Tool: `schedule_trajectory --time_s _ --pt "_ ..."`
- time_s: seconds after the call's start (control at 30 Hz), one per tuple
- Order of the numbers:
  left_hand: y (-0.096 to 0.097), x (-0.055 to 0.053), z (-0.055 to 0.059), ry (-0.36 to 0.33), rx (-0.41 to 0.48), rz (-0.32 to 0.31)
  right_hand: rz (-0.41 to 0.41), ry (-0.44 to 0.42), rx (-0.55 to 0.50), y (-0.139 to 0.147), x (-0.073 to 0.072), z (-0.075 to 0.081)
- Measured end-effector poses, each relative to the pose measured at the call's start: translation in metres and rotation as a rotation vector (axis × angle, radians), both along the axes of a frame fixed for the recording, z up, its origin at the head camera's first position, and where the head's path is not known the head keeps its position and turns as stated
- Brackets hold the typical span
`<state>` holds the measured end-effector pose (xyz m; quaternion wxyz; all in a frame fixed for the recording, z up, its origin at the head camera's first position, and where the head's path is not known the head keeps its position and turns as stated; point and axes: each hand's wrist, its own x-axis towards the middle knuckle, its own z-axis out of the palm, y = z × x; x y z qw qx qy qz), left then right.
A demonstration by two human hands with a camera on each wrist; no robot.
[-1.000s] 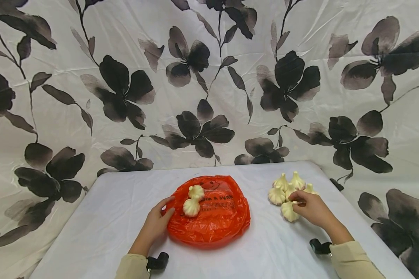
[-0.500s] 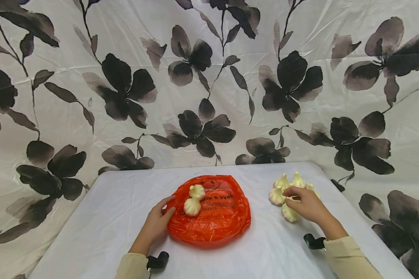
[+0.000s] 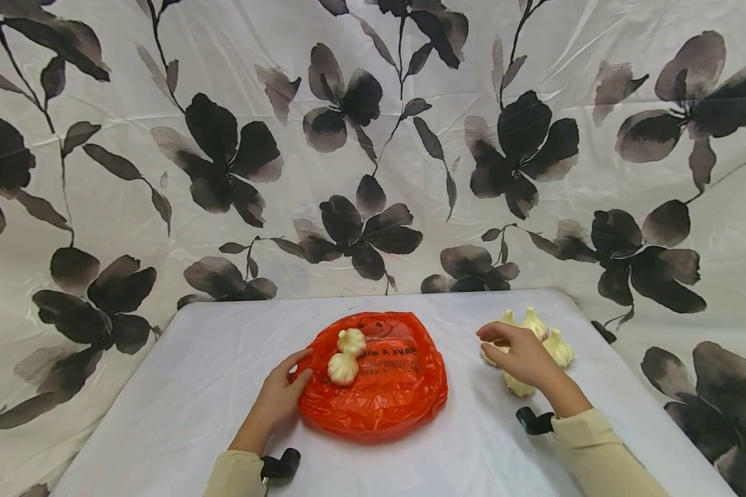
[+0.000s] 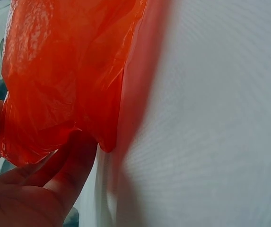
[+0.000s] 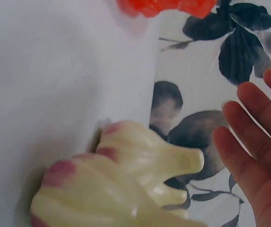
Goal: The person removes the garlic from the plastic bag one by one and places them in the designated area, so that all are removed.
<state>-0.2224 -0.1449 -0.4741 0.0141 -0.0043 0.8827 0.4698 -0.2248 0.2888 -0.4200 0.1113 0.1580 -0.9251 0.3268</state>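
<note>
A red plastic bag [image 3: 379, 407] lies spread in a rounded shape on the white table, its print mirrored. Two garlic bulbs [image 3: 343, 369] touch each other on the left part of the bag. My left hand [image 3: 278, 393] grips the bag's left edge, which the left wrist view shows between thumb and fingers. Over a cluster of pale garlic bulbs [image 3: 559, 348] on the right is my right hand [image 3: 525, 355], partly hiding them. The right wrist view shows its fingers [image 5: 253, 104] extended and apart from the purple-tinged bulbs [image 5: 126, 151], with nothing held.
The white-covered table [image 3: 211, 359] ends at the back against a hanging cloth [image 3: 435, 228] with dark flower prints. Bare table separates the red bag from the garlic cluster. A black wrist camera [image 3: 281, 465] sits at each wrist.
My right hand has moved left across the garlic cluster from its front right, uncovering the bulbs on the right. My left hand and the bag stay in place.
</note>
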Motion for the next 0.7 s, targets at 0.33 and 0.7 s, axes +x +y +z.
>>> schedule_trajectory --time_s 0.33,0.7 --pt "0.001 0.002 0.001 -0.009 -0.001 0.005 0.051 -0.023 -0.026 -0.025 -0.01 0.014" --pt "0.002 0.002 0.0 -0.012 0.004 0.009 0.122 -0.023 -0.037 -0.053 -0.022 0.03"
